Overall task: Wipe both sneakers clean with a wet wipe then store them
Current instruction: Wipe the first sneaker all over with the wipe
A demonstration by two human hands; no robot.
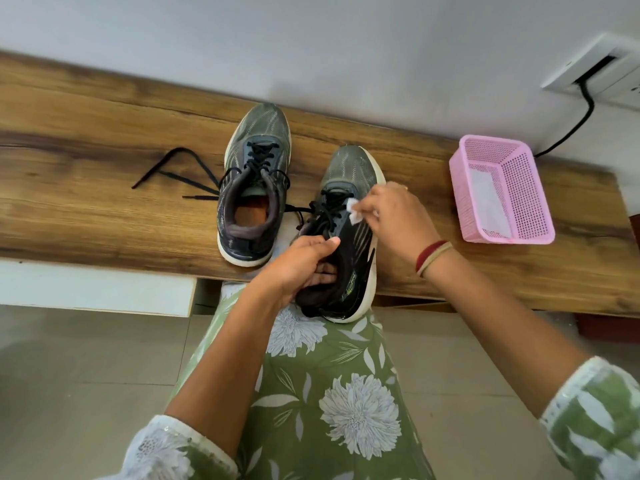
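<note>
Two grey-green and black sneakers with white soles sit on a wooden shelf. The left sneaker stands free, toe to the wall, laces loose. The right sneaker is tilted, its heel hanging over the shelf's front edge. My left hand grips its collar, fingers inside the opening and thumb on top. My right hand pinches a small crumpled white wet wipe and presses it against the tongue and laces of that sneaker.
A pink perforated plastic basket with a white sheet inside stands on the shelf at the right. A black cable runs from a wall socket down behind it. Loose black laces trail left of the left sneaker.
</note>
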